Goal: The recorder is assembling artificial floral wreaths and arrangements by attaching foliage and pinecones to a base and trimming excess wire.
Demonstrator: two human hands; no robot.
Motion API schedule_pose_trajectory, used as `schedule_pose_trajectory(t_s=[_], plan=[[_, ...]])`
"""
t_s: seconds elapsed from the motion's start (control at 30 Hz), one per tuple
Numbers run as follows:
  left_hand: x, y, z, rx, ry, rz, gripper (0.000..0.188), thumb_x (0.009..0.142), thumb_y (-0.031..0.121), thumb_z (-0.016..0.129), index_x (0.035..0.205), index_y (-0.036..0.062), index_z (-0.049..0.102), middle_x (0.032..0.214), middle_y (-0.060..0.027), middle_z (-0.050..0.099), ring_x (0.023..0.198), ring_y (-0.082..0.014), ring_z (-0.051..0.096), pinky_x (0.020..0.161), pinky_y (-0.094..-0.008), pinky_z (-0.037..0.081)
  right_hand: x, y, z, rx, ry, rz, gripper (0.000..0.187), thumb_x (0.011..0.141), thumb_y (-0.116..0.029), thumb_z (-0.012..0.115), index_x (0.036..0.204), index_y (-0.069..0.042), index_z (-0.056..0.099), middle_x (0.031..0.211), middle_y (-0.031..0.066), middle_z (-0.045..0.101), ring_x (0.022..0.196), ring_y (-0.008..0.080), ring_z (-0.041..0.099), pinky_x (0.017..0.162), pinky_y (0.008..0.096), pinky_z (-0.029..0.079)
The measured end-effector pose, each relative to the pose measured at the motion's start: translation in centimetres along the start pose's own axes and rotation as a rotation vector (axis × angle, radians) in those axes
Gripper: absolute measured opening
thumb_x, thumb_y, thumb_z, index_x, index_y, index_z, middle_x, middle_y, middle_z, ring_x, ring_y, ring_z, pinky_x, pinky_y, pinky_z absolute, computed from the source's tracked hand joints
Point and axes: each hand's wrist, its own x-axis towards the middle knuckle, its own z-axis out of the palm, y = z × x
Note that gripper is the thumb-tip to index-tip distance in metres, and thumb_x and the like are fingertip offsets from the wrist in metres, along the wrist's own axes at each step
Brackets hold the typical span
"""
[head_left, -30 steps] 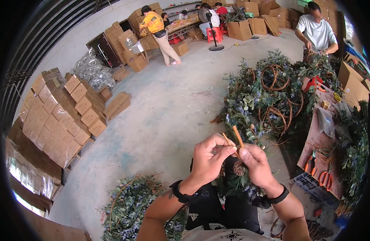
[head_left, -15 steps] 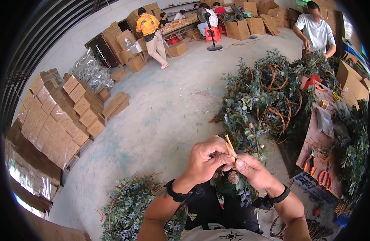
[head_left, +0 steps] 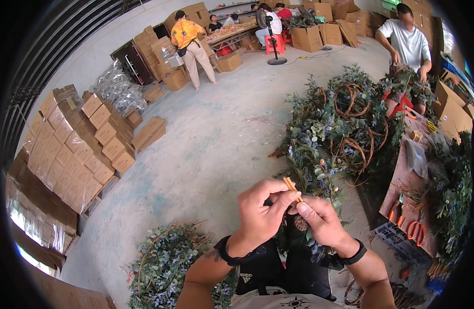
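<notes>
pinching thin tan sticks (head_left: 290, 184) at center: left hand (head_left: 263, 207) nearly closed, thumb against fingers; right hand (head_left: 322, 216) closed on their lower ends, hidden fingers can't be told. sticks sit just above a pinecone (head_left: 300, 223) and hanging greenery (head_left: 316, 246). looks midway, as a judgement: sticks are lined up side by side, no binding visible, bundle not yet set down. leafy pile (head_left: 167, 270) lies on floor (head_left: 195, 154) at left; orange-handled scissors (head_left: 416, 232) rest on table (head_left: 400, 177), not in use.
</notes>
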Motion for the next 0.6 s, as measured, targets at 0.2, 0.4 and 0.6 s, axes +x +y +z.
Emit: schedule_pose_trajectory(t_s=[0.2, 0.4, 0.6], plan=[[0.1, 0.9, -0.3, -0.011, 0.042, -0.132, 0.01, 0.092, -0.001, 0.077, 0.092, -0.0044, 0.067, 0.082, -0.009, 0.074, 0.073, -0.0088, 0.068, 0.064, -0.0232, 0.054, 0.4, -1.3, 0.6, -0.304, 0.089, -0.104, 0.022, 0.107, -0.016, 0.059, 0.104, 0.002, 0.07, 0.073, 0.0138, 0.064, 0.063, 0.0245, 0.063, 0.06, 0.0398, 0.048], [-0.5, 1.4, -1.3, -0.173, -0.044, -0.187, 0.015, 0.095, 0.006, 0.076, 0.093, -0.0046, 0.066, 0.081, -0.0096, 0.075, 0.073, -0.009, 0.07, 0.062, -0.0247, 0.056, -0.4, -0.2, -0.6, 0.302, -0.115, 0.227, 0.034, 0.11, -0.027, 0.056, 0.11, 0.002, 0.072, 0.095, 0.0113, 0.073, 0.093, 0.0201, 0.07, 0.087, 0.034, 0.054], [-0.4, 1.0, -1.8, 0.066, -0.048, -0.056, 0.012, 0.095, 0.003, 0.076, 0.089, -0.0046, 0.068, 0.078, -0.0086, 0.073, 0.069, -0.0091, 0.068, 0.061, -0.0242, 0.054, -0.6, 0.7, -0.8, 0.278, -0.159, 0.274, 0.041, 0.111, -0.036, 0.052, 0.116, 0.001, 0.071, 0.111, 0.0096, 0.072, 0.11, 0.0184, 0.066, 0.1, 0.0343, 0.05]])
